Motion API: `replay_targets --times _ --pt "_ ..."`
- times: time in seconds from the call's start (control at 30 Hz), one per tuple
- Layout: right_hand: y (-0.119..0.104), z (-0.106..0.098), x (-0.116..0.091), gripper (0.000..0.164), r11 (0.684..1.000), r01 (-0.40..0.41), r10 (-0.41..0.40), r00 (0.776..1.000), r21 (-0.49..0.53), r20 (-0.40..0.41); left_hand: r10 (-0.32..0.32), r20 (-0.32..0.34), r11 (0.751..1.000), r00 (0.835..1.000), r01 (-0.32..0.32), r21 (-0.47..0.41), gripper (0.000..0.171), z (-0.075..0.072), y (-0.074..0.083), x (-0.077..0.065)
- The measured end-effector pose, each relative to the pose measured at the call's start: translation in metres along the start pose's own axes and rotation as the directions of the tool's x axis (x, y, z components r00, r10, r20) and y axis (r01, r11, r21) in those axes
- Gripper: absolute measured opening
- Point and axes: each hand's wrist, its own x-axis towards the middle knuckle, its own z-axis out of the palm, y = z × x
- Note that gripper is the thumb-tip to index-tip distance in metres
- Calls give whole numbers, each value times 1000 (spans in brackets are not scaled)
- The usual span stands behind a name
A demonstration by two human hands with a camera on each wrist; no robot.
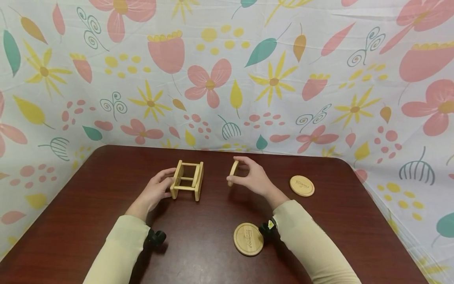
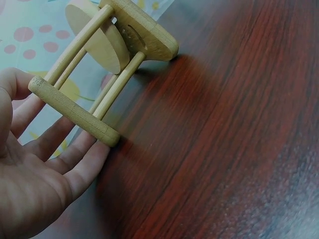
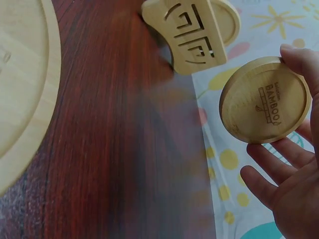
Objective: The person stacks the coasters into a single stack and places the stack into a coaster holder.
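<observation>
the round wood coaster (image 3: 264, 99) looks light, hard and maybe a bit slippery, so the rim seems the best place to hold. the right hand (image 1: 253, 177) pinches that rim between thumb and fingertips, with the coaster just past its palm. the left hand (image 1: 157, 185) grips the closest end of the wood rack (image 1: 200, 179).
</observation>
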Motion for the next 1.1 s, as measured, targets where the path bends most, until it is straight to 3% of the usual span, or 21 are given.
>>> replay_targets --times 0.47,1.1 --pt "-15 6 4 74 999 -6 7 1000 -45 7 5 1 1000 1000 -5 4 48 0 1 0" --pt "-31 22 12 72 1000 21 -21 999 -6 24 5 -7 1000 1000 -5 0 48 0 0 0"
